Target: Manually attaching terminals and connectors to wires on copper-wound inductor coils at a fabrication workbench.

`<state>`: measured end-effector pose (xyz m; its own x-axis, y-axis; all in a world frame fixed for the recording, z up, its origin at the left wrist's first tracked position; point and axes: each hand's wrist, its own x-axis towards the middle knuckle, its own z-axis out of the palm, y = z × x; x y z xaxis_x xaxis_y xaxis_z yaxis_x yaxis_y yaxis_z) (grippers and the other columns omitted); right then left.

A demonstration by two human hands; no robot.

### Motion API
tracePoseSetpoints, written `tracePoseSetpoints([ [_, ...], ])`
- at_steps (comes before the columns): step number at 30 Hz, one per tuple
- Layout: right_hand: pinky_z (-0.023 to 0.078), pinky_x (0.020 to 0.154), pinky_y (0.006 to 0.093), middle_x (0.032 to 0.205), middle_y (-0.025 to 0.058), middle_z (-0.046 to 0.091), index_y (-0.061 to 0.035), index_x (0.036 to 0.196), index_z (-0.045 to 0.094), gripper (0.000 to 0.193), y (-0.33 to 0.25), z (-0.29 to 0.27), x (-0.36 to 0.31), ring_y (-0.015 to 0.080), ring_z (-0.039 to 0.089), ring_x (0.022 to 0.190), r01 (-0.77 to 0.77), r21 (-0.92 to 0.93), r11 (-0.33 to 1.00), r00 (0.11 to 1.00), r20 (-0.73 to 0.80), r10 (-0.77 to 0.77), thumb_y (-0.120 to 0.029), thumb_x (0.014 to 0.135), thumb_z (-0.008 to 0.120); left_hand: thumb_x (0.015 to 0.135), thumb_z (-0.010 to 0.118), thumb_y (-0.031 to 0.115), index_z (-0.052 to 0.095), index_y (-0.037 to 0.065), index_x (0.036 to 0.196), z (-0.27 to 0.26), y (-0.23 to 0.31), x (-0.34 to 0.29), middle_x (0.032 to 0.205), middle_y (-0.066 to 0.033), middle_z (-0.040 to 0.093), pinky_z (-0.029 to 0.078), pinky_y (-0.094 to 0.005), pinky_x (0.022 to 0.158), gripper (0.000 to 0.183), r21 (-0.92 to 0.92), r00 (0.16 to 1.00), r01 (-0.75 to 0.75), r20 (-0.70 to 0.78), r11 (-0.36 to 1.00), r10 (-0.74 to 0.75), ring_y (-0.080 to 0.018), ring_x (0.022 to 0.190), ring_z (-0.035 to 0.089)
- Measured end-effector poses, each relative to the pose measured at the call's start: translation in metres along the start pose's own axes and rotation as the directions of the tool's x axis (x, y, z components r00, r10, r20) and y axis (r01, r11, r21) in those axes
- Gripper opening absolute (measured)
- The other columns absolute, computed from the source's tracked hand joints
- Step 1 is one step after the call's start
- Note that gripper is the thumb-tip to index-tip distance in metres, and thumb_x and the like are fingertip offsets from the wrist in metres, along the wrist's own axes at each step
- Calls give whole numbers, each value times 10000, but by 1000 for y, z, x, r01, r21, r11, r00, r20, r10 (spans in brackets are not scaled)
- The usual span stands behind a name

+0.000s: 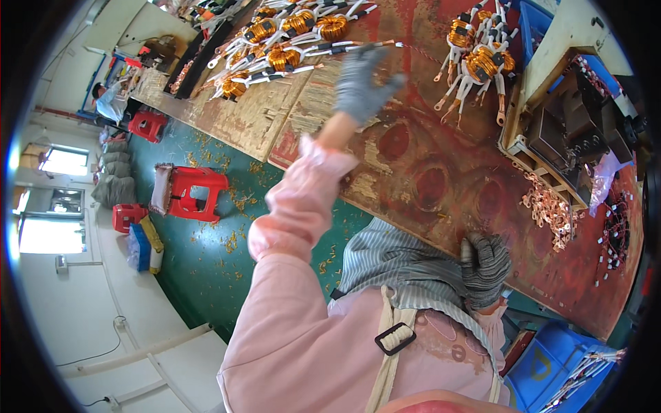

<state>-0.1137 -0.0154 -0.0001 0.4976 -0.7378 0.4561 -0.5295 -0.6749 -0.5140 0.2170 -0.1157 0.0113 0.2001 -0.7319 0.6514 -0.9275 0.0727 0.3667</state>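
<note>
My left hand (365, 86), in a grey knitted glove, reaches across the table with its fingers stretched out and the thumb apart. Its fingertips are over a long lead from the group of copper-wound ring coils (283, 58); whether they touch it I cannot tell. The coils have white-sleeved leads with copper lugs. To the right of that hand lies a second bunch of ring coils (482, 63). My right hand (486, 270), in a grey striped glove, rests at the table's near edge with its fingers curled in; nothing shows in it.
The worn red-brown table (413, 155) carries a dark metal machine (575, 113) at right, beside a pile of copper lugs (549, 206). A blue bin (561, 365) holding leads stands at lower right. Red stools (196, 193) stand on the green floor, and a person (110, 102) sits farther off.
</note>
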Motion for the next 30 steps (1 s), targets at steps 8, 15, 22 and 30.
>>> tracePoseSetpoints([
  [8,406,506,338,672,86,516,-75,771,569,151,-1,7,3,250,504,597,-5,-17,1000,1000,2,5,-65,634,631,573,701,321,501,98,1039,-157,-194,-55,1137,-176,420,344,-380,867,555,697,915,402,-322,593,-242,-304,1015,435],
  [15,402,495,334,664,86,510,-78,782,569,166,0,12,1,242,503,580,-13,-48,999,999,-40,11,-67,629,634,584,656,464,396,183,1183,-169,-232,-53,1188,-204,382,341,-423,867,711,785,802,438,-121,438,-585,-339,1071,408],
  [22,403,491,333,664,85,510,-72,785,567,163,-2,11,5,243,501,579,-13,-64,998,1000,-21,12,-70,635,631,601,666,404,501,173,1041,-174,-227,-68,942,-208,516,420,-386,739,524,612,801,542,-170,576,-573,-341,877,524],
  [30,402,486,334,658,86,506,-76,787,566,163,1,12,6,243,496,576,11,-85,996,999,-44,-15,-76,637,631,585,687,396,505,144,1049,-183,-128,-77,948,-191,500,436,-380,735,558,719,780,480,-88,503,-619,-328,842,533],
])
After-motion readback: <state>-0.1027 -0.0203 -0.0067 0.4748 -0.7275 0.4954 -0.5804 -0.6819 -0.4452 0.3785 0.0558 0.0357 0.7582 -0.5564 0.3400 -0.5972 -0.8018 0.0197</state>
